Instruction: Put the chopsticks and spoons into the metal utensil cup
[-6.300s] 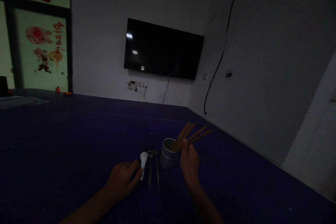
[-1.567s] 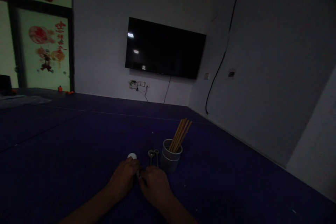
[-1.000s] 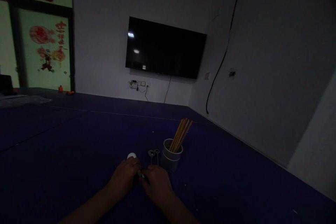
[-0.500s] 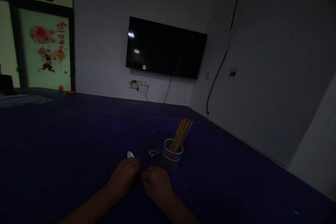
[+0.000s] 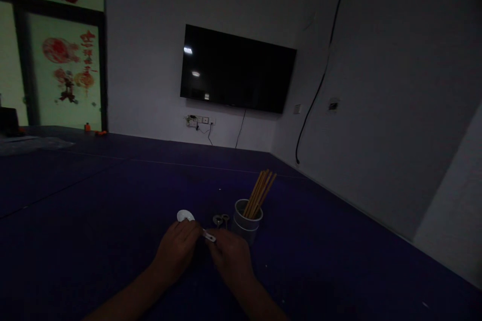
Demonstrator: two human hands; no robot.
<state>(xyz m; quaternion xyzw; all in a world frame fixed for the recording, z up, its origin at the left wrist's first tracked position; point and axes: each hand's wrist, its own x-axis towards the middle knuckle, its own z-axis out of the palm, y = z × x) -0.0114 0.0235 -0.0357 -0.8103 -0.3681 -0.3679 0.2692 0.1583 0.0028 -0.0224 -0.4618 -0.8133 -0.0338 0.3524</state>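
A white spoon (image 5: pixel 185 215) lies slantwise across my two hands, its bowl showing at the upper left and its handle tip at the right. My left hand (image 5: pixel 179 243) is closed around the middle of it, hiding that part. At the handle's end, my right hand (image 5: pixel 230 251) is closed with its fingers against the tip. Just beyond my right hand are two metal spoons (image 5: pixel 218 219), their handles mostly covered by that hand. Beside them stands a grey metal cup (image 5: pixel 245 228) with several wooden chopsticks (image 5: pixel 259 194) leaning in it.
The dark blue surface (image 5: pixel 150 185) stretches to the wall. A black television (image 5: pixel 237 67) hangs above sockets (image 5: pixel 199 120) and cords. At far left lie a clear plastic sheet (image 5: pixel 35 145) and small orange items (image 5: pixel 88 127). A black cable (image 5: pixel 318 93) hangs on the right.
The white spoon has turned, so its bowl shows wider and its handle tip appears between my hands. My right hand has shifted slightly up and right, covering more of the metal spoons.
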